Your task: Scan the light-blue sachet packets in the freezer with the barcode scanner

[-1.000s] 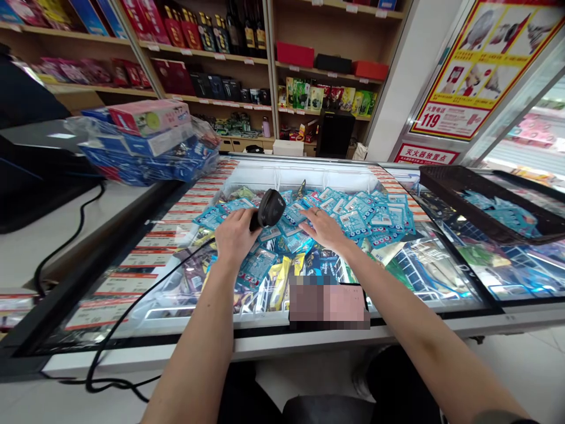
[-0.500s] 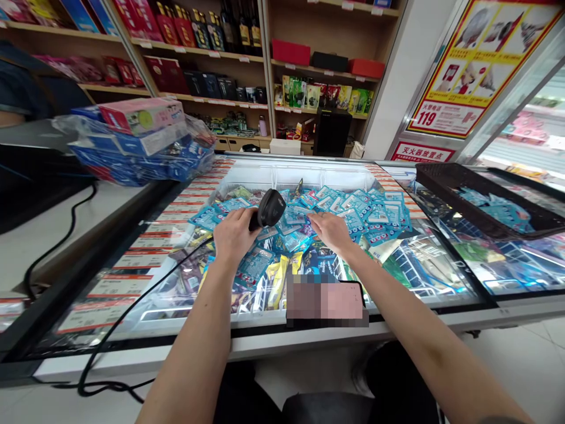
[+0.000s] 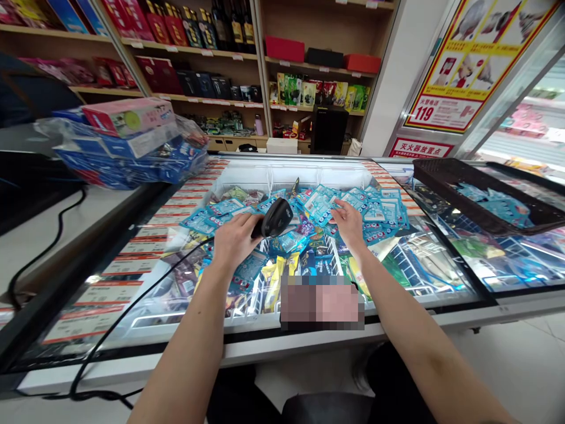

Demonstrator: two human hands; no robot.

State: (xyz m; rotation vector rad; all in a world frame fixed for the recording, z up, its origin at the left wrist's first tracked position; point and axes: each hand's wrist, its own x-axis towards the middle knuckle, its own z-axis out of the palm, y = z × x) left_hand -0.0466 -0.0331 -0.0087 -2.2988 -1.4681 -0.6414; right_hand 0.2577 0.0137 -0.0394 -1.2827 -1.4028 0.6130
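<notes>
A black corded barcode scanner [image 3: 278, 217] is gripped in my left hand [image 3: 236, 240], its head tilted over the freezer's contents. Between the fingers of my right hand [image 3: 349, 224] is the edge of a light-blue packet [image 3: 320, 204], raised at an angle with a white label facing up. Many similar blue packets [image 3: 384, 213] lie spread to the right of that hand, and a few more blue packets [image 3: 200, 221] lie left of the scanner. Below the hands, yellow wrappers [image 3: 280, 272] show inside a white wire basket.
A pixelated phone-like object [image 3: 322, 303] lies at the freezer's front edge [image 3: 256, 346]. At right, a dark brown tray [image 3: 468, 203] holds blue packets. Plastic-wrapped boxes [image 3: 132, 144] stand at left. The scanner's black cable [image 3: 145, 297] runs down the left side.
My right hand has moved slightly right and now lifts a blue packet's edge. The scanner in my left hand has shifted a little right and down.
</notes>
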